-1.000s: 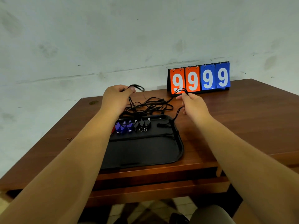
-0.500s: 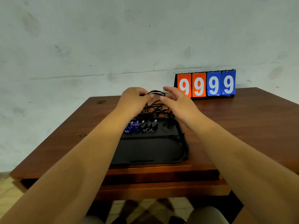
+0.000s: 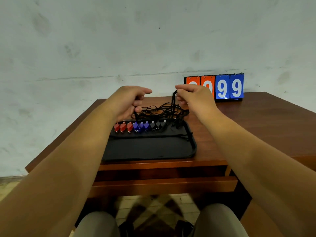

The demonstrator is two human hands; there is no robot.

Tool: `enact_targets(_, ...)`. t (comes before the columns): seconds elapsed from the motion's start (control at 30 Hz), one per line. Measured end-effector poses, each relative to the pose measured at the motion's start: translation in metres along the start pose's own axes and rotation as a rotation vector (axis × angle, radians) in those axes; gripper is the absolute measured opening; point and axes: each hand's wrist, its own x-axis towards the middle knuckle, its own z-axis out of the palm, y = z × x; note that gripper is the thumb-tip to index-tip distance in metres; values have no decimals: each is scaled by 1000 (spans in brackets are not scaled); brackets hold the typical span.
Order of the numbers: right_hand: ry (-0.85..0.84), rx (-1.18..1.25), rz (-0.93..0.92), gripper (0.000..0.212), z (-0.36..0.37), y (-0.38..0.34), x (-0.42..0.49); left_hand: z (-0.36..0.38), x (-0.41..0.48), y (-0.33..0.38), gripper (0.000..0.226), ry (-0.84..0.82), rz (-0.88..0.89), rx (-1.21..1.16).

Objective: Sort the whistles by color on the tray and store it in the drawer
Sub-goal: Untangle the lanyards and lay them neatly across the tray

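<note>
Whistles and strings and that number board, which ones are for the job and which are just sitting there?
For the job: red whistles, blue whistles, black whistles, black cords, black tray, drawer, left hand, right hand.

Just there: scoreboard, table.

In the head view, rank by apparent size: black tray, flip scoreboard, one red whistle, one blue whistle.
1. black tray
2. flip scoreboard, farther back and partly hidden by the right hand
3. red whistle and blue whistle: alike, not ranked
</note>
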Motion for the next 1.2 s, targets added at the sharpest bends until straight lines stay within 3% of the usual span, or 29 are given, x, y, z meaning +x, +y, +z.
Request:
enact_targets(0.17, 82, 25, -16, 22, -10, 1, -11, -44, -14, -14, 42, 74, -89, -398)
enact_targets(0.33, 161, 2, 36, 18, -16, 10, -21, -82, -26, -31, 30, 219, 1, -437)
enact_targets(0.6, 139, -217, 88, 12, -16, 49, -38, -118, -48, -74, 15, 437, 55, -228)
enact_targets(0.8, 119, -307, 131, 12, -15, 77, -53, -125, -56, -110, 6, 628, 47, 104)
enact_targets(0.93, 100, -302, 147, 12, -14, 89, -56, -126, -63, -126, 10, 660, 78, 274)
enact_targets(1.2, 58, -233, 157, 9, -16, 92, -59, -127, -66, -137, 16, 659, 39, 350)
